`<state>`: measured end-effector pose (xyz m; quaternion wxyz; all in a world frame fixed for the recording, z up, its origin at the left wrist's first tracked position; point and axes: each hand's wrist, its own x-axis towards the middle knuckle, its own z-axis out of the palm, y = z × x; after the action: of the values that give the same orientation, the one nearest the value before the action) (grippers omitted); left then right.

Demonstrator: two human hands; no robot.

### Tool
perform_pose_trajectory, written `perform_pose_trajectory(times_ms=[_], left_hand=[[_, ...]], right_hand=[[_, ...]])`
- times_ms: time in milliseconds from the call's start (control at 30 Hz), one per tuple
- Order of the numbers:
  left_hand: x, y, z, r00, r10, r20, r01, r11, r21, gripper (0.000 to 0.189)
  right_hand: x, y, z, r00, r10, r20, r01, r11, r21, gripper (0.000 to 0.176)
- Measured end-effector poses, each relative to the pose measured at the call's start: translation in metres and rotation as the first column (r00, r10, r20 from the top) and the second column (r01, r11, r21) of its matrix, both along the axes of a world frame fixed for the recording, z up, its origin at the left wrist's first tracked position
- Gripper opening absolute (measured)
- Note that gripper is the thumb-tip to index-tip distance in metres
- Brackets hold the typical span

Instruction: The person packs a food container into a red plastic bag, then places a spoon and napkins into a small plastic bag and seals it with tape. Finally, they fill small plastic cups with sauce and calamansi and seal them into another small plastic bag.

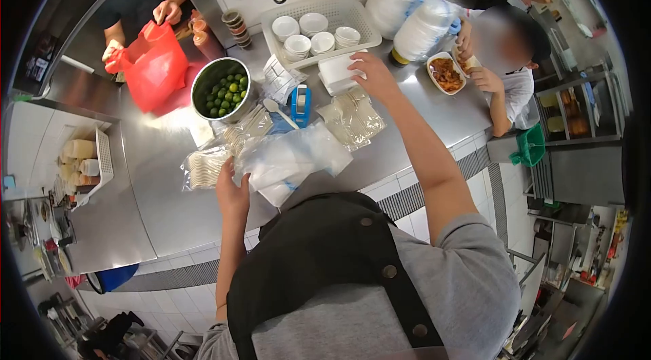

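Note:
My right hand reaches over the counter, its fingers apart and curved against the edge of a white stack, seemingly napkins. My left hand has thumb and fingers apart, between a packet of clear-wrapped pale cutlery and a pile of thin translucent plastic bags; nothing shows in its grip. Another plastic-wrapped bundle lies below the napkins. Beside the bags are a white spoon and a blue tape dispenser.
A steel pot of green citrus fruits stands left. Behind sits a white basket of small bowls, beside stacked, bagged containers. At left, another person's hands hold a red bag. On the right, a co-worker handles a food tray.

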<state>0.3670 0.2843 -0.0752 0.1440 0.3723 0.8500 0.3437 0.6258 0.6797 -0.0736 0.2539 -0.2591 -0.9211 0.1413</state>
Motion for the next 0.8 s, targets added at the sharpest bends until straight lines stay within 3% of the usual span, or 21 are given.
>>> perform_pose_trajectory(times_ms=[167,267,567,667,700,767,800], left_hand=[[-0.001,0.001,0.010,0.999,0.046,0.023,-0.047,0.998,0.044,0.049],[-0.001,0.002,0.012,0.998,0.053,0.026,-0.054,0.998,0.044,0.045],[0.009,0.016,0.025,1.000,-0.026,-0.007,0.027,0.999,0.042,0.039],[0.013,0.038,0.049,0.993,-0.121,-0.009,0.122,0.991,0.058,0.040],[0.015,0.050,0.062,0.987,-0.160,-0.013,0.160,0.985,0.066,0.041],[0.023,0.078,0.077,0.975,-0.207,-0.076,0.219,0.940,0.262,0.046],[0.034,0.093,0.096,0.972,-0.195,-0.128,0.227,0.915,0.333,0.051]], right_hand=[[-0.013,0.012,0.004,0.982,0.125,0.142,-0.093,0.973,-0.209,0.018],[-0.015,0.025,0.006,0.966,0.185,0.180,-0.137,0.958,-0.250,0.018],[-0.016,0.035,-0.005,0.988,0.151,0.020,-0.137,0.936,-0.325,0.015],[-0.020,0.021,0.028,0.995,0.050,0.085,-0.016,0.932,-0.361,0.013],[-0.024,0.008,0.044,0.998,0.056,0.029,-0.043,0.940,-0.338,0.012],[-0.031,-0.028,0.080,0.994,0.076,-0.085,-0.098,0.950,-0.295,0.012],[-0.033,-0.044,0.094,0.990,0.128,-0.059,-0.141,0.932,-0.335,0.012]])
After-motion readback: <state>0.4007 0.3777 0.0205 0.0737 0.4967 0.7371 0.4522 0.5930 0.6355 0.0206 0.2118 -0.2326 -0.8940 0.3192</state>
